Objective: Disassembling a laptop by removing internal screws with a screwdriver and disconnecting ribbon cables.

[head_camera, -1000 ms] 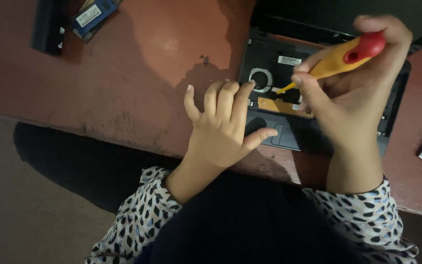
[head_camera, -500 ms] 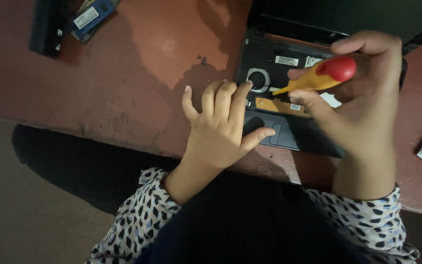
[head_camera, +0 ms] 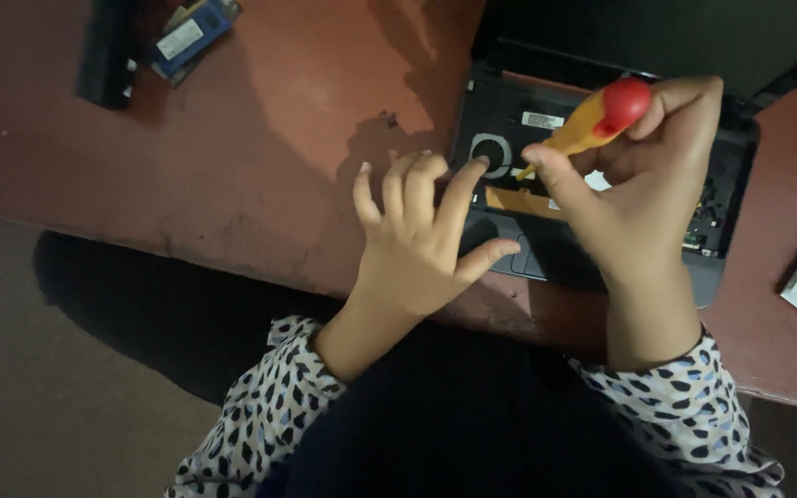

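Head view: opened laptop [head_camera: 601, 184] on the reddish desk [head_camera: 260, 166], keyboard cover already off, fan and orange ribbon cable exposed. Right hand [head_camera: 643, 198] above it, fingers pinching a yellow screwdriver [head_camera: 592, 120], tip aimed inside. Left hand [head_camera: 422, 235] at its left edge, fingers spread. Probably mid-disassembly, board unremoved.

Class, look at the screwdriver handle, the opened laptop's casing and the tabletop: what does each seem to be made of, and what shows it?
Screwdriver handle: smooth yellow-and-red moulded plastic, by its even colour, held in the right hand.
Laptop casing: probably matte black plastic, dull and without glare.
Table: reddish-brown painted or laminated surface, worn and patchy; the material beneath cannot be told.
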